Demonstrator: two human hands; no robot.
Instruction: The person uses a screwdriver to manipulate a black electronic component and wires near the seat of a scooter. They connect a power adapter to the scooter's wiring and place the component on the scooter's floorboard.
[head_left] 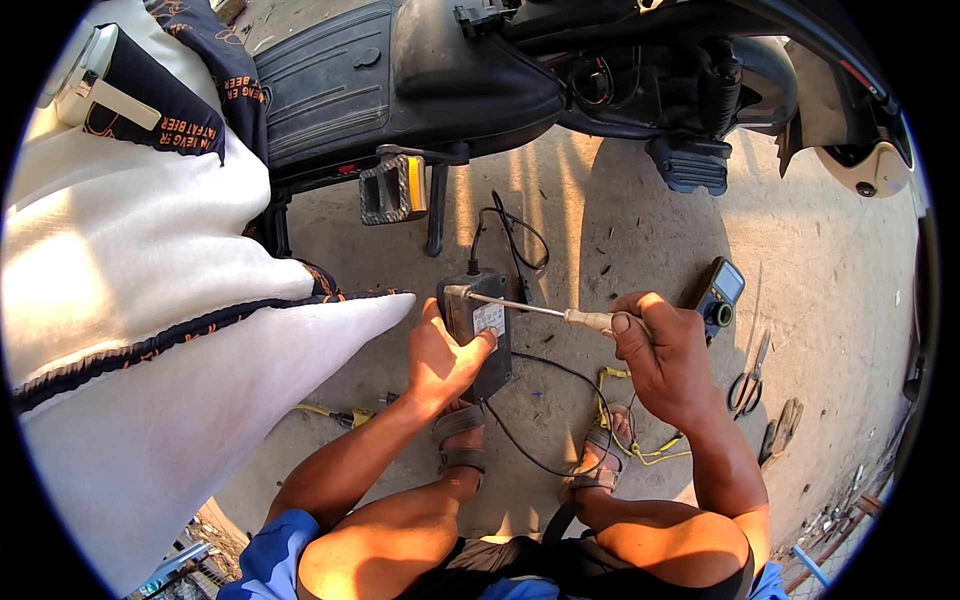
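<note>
My left hand point(446, 362) grips a black box-shaped power adapter point(491, 375) with a white label and a cord at each end, the thumb lying across its label side. In my right hand point(658, 350) is a screwdriver point(540, 309) with a pale handle and a long metal shaft. Its shaft points left, and the tip meets the adapter near the upper left corner of the labelled face. Whether a screw sits under the tip is too small to tell. The adapter's upper black cord point(517, 240) loops on the ground to a plug end.
An electric scooter point(330, 95) with a pedal point(392, 190) stands ahead. White cloth point(150, 400) spreads at left. On the ground at right lie a multimeter point(721, 297), scissors point(747, 388) and a pliers-like tool point(782, 432). Yellow wires point(650, 458) run by my right foot.
</note>
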